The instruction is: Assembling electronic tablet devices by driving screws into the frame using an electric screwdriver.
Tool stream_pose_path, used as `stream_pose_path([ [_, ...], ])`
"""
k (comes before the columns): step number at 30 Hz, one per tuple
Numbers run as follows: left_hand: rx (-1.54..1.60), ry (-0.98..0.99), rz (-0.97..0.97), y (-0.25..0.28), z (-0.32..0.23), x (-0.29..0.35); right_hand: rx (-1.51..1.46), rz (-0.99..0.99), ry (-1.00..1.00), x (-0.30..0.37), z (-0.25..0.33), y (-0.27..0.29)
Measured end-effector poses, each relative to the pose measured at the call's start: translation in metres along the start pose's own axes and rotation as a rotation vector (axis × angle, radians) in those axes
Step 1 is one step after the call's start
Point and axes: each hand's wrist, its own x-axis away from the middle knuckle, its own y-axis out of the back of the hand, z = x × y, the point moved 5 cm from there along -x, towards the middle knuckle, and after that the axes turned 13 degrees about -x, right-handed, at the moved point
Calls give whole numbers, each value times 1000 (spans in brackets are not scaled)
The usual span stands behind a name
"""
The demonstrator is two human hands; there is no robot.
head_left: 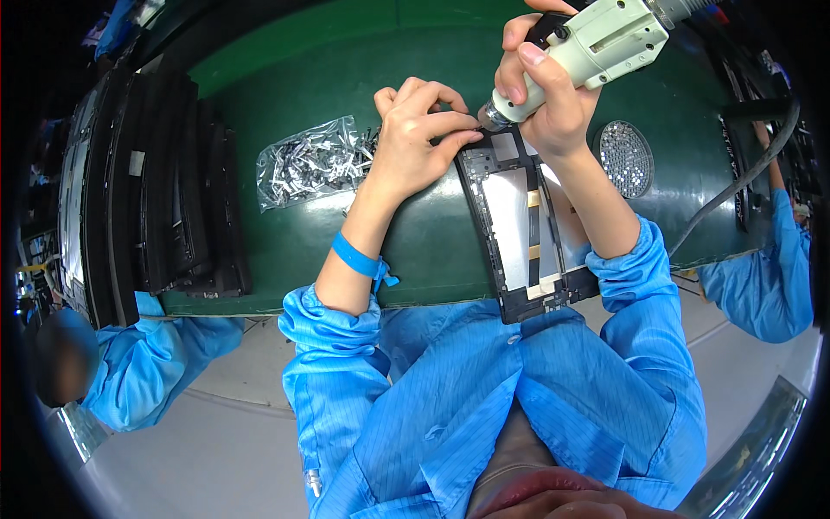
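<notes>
My right hand is wrapped round a pale green electric screwdriver, tilted so that its metal nose points down and left. The nose meets the far left corner of a black tablet chassis, which shows silver panels and tan tape strips. At that same corner my left hand has thumb and fingertips pinched together beside the screwdriver's nose. Whatever they pinch, if anything, is too small to make out. The chassis lies on the green table, its near end reaching the front edge. The screwdriver's tip is hidden.
A clear plastic bag of small metal parts lies left of my left hand. A round dish of tiny screws sits at the right. Black panels stand in a row at far left. A grey cable hangs at right. Co-workers sit on both sides.
</notes>
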Motion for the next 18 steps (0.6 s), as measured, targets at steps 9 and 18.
stream_pose_path([
  [9,70,65,-2,-2,3,2,-6,-14,62,1,3,0],
  [18,100,87,9,-5,3,3,-26,-11,64,1,5,-1],
])
